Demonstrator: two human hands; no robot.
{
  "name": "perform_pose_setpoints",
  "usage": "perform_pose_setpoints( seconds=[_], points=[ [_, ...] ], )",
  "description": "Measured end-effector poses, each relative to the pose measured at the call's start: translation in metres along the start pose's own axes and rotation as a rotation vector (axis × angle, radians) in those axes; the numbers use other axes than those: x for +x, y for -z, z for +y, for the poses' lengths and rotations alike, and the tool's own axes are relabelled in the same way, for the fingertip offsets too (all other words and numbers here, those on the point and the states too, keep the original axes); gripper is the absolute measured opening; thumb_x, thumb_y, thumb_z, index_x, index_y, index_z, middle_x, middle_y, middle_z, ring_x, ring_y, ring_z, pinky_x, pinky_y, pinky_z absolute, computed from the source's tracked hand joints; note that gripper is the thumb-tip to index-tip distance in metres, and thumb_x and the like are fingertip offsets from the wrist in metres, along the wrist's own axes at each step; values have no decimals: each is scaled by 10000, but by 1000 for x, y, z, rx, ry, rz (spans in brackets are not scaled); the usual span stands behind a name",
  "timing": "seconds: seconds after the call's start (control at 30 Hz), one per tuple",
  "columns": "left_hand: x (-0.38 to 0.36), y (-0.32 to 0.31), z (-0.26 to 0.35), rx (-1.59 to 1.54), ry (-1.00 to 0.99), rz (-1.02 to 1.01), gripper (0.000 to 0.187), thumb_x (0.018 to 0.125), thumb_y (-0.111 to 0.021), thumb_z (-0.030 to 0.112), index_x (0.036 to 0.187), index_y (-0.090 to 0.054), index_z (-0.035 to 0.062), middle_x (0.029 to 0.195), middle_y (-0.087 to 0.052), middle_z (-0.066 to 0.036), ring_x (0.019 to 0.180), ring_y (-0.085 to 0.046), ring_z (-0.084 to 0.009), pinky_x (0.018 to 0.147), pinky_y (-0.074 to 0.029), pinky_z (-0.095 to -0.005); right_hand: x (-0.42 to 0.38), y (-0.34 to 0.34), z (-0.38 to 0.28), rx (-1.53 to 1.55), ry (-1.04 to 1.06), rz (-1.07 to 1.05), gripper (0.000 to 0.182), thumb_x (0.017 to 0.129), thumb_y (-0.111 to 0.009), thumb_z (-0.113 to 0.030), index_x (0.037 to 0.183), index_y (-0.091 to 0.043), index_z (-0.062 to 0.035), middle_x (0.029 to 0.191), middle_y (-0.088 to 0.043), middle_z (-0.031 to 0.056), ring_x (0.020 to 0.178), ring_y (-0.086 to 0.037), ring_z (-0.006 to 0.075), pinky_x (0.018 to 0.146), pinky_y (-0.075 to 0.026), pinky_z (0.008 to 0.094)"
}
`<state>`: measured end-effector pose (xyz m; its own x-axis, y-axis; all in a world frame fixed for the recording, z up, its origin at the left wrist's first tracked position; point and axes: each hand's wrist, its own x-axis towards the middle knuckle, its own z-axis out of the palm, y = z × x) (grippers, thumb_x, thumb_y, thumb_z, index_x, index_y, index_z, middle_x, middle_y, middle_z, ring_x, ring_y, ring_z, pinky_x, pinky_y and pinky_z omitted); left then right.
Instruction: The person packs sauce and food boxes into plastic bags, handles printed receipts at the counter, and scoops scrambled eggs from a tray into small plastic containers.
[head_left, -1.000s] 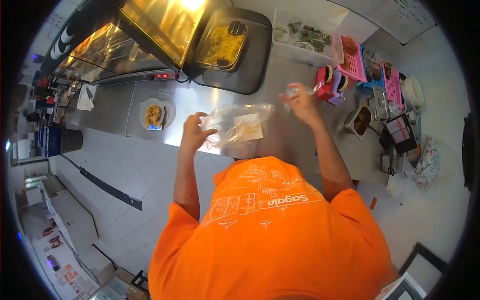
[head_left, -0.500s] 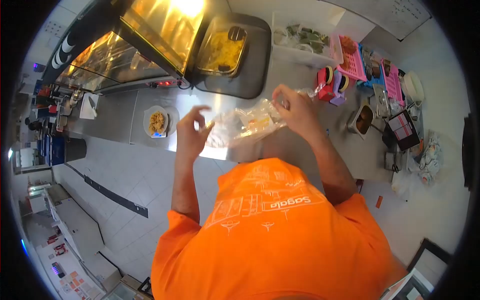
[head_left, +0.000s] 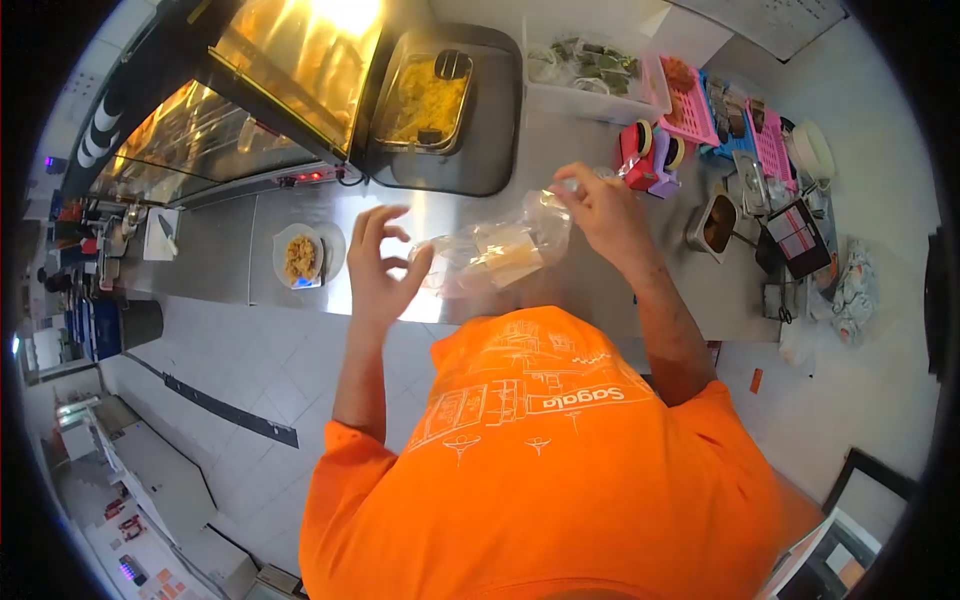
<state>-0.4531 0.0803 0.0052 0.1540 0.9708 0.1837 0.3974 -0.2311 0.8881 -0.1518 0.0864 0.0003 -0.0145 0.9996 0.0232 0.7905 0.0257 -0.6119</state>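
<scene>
My right hand [head_left: 603,213] grips the top of a clear plastic bag [head_left: 500,252] that holds a pale yellow food item and a white paper. The bag hangs over the steel counter [head_left: 590,290]. My left hand [head_left: 382,265] is beside the bag's left end with fingers spread, and holds nothing. My orange shirt fills the lower half of the view.
A plate of fried food [head_left: 300,256] sits on the counter at left. Behind are a heated display case [head_left: 250,90], a tray of yellow food [head_left: 425,100], a white tub of greens [head_left: 590,70], pink and blue baskets [head_left: 735,115], tape dispensers [head_left: 645,155] and a sauce tub [head_left: 718,225].
My right hand has gathered the bag's top and turned it. My left hand has let go of the bag and opened its fingers.
</scene>
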Motion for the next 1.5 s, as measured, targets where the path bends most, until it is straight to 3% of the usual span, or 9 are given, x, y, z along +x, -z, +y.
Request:
perform_pose_setpoints(
  seconds=[0.13,0.3,0.4,0.57,0.67,0.8,1.07,1.13,1.5],
  points=[
    [-71,-16,-117,316,-600,390,1067,573,-907,387,1404,-344,26,1357,-372,-205,1282,-366,-341,970,-474,-456,-1,-15,85,-57,-160,-249,515,807,-725,-193,1281,-531,-132,945,-684,155,853,-670,315,742,-534,402],
    [-57,-118,-187,-205,194,-87,1249,568,-917,353,1504,-157,21,1502,-297,-212,1350,-353,-306,1046,-389,-392,13,-152,154,0,338,-63,1123,653,-854,-162,1527,-152,-91,1218,-618,135,1101,-610,266,951,-493,345],
    [2,-151,-204,-487,375,-494,1060,628,-870,195,1469,-250,17,1393,-434,-167,1258,-451,-271,1022,-411,-373,28,-192,133,597,116,-304,1058,626,-876,-216,1482,-269,-76,1263,-590,130,1152,-565,245,1012,-452,354],
    [7,-167,-224,-521,308,-542,770,722,-770,157,1376,-382,28,1274,-511,-125,1180,-498,-245,999,-427,-370,40,-199,131,847,-162,-370,452,761,-789,-173,1169,-634,-58,1054,-685,37,977,-634,131,876,-522,300],
    [1,-183,-199,-604,376,-540,659,768,-722,186,1331,-412,38,1244,-523,-114,1160,-508,-241,992,-431,-373,20,-196,129,1230,-153,-382,444,785,-755,-175,1204,-624,-113,1060,-688,52,1007,-646,185,871,-525,328],
    [-3,-228,-171,-686,456,-512,518,829,-657,223,1272,-452,52,1205,-538,-101,1133,-522,-235,982,-438,-376,-7,-192,78,76,548,-3,331,828,-692,-161,1152,-629,-138,989,-697,91,991,-657,274,858,-521,376],
    [-19,-233,-127,-865,612,-292,298,950,-529,299,1154,-531,81,1127,-568,-73,1079,-548,-224,963,-451,-383,-20,-107,12,896,86,-381,332,720,-690,-41,1044,-619,-50,974,-671,93,943,-642,270,962,-429,370],
    [-4,-219,-109,-918,668,-256,276,981,-497,318,1124,-551,88,1107,-576,-66,1065,-555,-221,959,-454,-385,-45,-28,-11,458,490,33,358,693,-677,-17,1046,-630,-47,1074,-658,82,1043,-615,272,967,-433,392],
    [30,-162,82,-1154,984,-498,279,1036,-429,332,1114,-546,91,1158,-578,-89,1085,-559,-250,970,-444,-400,-93,36,99,-45,676,493,587,715,-712,-124,1273,-530,-122,1326,-534,137,1243,-515,307,1043,-410,459]
  ],
)
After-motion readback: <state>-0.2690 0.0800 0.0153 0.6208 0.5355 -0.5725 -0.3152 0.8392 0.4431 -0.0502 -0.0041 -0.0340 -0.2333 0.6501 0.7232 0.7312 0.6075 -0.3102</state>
